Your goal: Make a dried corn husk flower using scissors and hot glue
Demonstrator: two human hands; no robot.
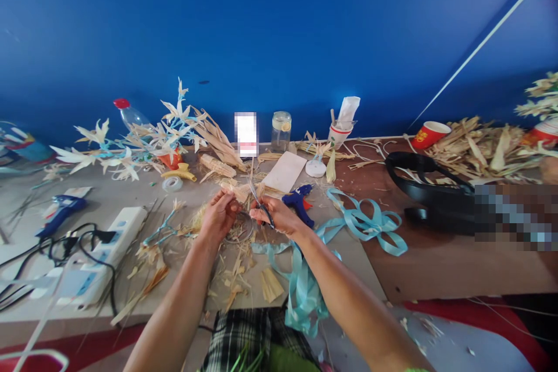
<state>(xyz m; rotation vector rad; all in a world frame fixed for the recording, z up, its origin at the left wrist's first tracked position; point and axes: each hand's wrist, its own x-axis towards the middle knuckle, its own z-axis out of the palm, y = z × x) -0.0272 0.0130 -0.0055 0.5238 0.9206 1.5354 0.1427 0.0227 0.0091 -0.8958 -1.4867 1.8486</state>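
My left hand (219, 214) is closed in a pinch on a pale piece of corn husk (242, 191) above the middle of the table. Close beside it, my right hand (281, 216) grips a pair of scissors (262, 204) by the dark handles, blades pointing up and away from me near the husk. Husk scraps (235, 270) litter the surface under both hands. A blue glue gun (300, 203) lies just right of my right hand. Light blue ribbon (305, 285) trails under my right forearm and over the table's front edge.
At left are a power strip (124, 226) with black cords and another blue glue gun (65, 209). Husk flowers (174, 110), a corn cob (218, 165) and a glass jar (281, 131) stand or lie behind. On the right are a black headband-like object (436, 192) and a red cup (429, 135).
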